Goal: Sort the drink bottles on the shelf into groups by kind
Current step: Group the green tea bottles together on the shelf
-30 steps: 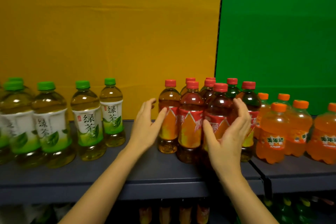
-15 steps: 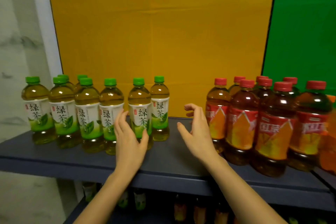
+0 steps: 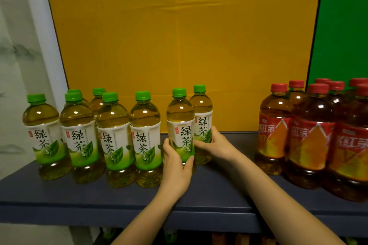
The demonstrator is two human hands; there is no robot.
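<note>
Several green tea bottles with green caps stand in a group (image 3: 111, 133) on the left of the dark shelf (image 3: 99, 199). My left hand (image 3: 176, 162) grips the lower part of one green tea bottle (image 3: 180, 121) standing a little apart from that group. My right hand (image 3: 216, 145) holds the green tea bottle (image 3: 201, 109) just behind and to its right. Both bottles stand upright on the shelf. Several red-capped black tea bottles (image 3: 310, 135) are clustered at the right.
A yellow board (image 3: 179, 36) backs the shelf, with a green board (image 3: 342, 26) to its right and a pale wall (image 3: 20, 45) at the left. A bare stretch of shelf (image 3: 239, 145) separates the green and red groups. More bottles show dimly on the lower shelf (image 3: 171, 234).
The view has turned left from the red bottles to the green tea bottles. Both hands, held open near the bottles before, now hold the two rightmost green tea bottles.
</note>
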